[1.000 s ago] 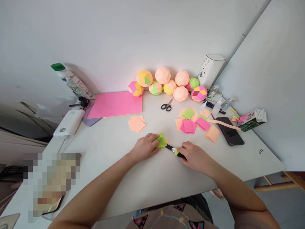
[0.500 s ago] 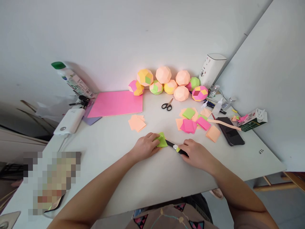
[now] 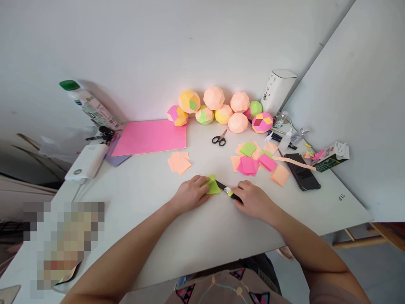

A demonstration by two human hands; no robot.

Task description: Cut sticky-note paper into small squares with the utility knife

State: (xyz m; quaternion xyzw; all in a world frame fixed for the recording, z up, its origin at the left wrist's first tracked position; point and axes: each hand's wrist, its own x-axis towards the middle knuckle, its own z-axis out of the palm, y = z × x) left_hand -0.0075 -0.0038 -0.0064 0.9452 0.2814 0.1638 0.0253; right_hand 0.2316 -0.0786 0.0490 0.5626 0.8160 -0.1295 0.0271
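Observation:
Fingers bent over a small green paper square, my left hand presses it to the table; an orange edge shows beneath it. In my right hand is a black and yellow-green utility knife, its dark front end touching the green paper's right edge. Peach paper pieces lie just beyond my left hand. Past my right hand are pink paper squares, a green square and a peach stack.
Faceted paper balls line the wall. Scissors lie mid-table, with a pink sheet to their left. On the right are a phone, a small carton and a glue bottle; a power bank sits left.
The whole view has shifted slightly, so things appear a little further left. Both hands keep their holds, with the knife still at the green paper's edge.

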